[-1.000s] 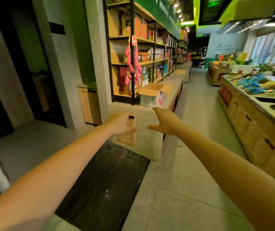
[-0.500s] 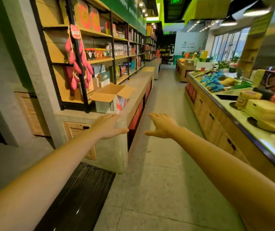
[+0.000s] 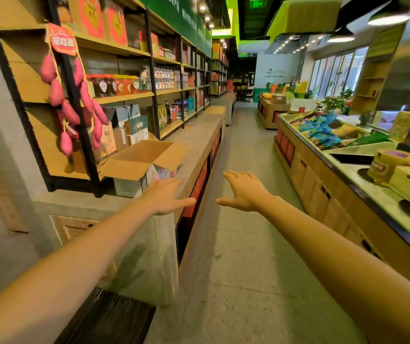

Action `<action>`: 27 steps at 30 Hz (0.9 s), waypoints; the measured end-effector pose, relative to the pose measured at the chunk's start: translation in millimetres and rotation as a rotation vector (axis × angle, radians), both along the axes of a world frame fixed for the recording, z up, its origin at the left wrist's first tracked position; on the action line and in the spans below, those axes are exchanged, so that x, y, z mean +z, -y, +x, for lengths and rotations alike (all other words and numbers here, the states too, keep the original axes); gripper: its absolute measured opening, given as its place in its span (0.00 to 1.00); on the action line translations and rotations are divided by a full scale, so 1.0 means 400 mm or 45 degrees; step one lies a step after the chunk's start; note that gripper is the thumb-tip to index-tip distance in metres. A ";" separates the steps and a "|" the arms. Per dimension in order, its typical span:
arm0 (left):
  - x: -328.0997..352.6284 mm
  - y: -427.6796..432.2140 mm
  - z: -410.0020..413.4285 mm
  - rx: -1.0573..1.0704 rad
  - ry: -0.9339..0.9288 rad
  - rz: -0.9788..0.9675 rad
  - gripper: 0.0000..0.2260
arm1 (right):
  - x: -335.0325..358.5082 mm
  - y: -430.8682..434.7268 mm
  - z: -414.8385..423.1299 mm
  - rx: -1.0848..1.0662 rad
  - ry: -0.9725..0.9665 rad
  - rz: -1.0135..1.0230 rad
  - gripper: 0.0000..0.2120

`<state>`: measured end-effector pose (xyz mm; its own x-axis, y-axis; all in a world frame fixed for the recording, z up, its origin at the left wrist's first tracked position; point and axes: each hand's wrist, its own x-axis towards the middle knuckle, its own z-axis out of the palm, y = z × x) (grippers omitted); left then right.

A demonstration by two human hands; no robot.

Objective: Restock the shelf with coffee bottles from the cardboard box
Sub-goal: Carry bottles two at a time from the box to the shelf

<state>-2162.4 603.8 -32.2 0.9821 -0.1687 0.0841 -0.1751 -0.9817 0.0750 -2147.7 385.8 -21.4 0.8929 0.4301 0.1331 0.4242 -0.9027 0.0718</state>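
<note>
Your box [image 3: 134, 167] sits flaps-open on the bench [image 3: 194, 135], contents hidden. Left grip [image 3: 164, 197] hovers at the bench edge, right grip [image 3: 245, 192] over open floor [image 3: 243, 244]; both wide, empty.

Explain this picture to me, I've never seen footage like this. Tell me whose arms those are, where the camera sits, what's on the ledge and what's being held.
No machine here: a person wears one wide-angle camera on the head, so you look forward and down along their own bare arms in a shop aisle. The left hand and right hand are stretched out with straight fingers and hold nothing. On the concrete ledge at the left stands an open cardboard box, flaps spread; no bottles show from this angle. Behind it are wooden shelves stocked with jars.
</note>
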 end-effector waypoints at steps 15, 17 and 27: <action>-0.010 -0.020 0.850 0.086 -0.012 0.008 0.36 | -0.004 -0.028 0.853 0.081 -0.014 0.035 0.38; -0.010 -0.008 0.963 0.116 0.014 0.025 0.35 | -0.002 -0.025 0.993 0.120 -0.001 0.025 0.40; 0.006 -0.022 1.423 0.383 0.110 -0.055 0.37 | 0.034 -0.098 1.605 0.492 -0.011 -0.001 0.39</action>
<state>-1593.4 612.6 -30.0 0.9763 0.1336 0.1705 0.1148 -0.9866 0.1155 -1505.5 424.9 -7.6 0.6660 0.7353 0.1254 0.7337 -0.6761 0.0673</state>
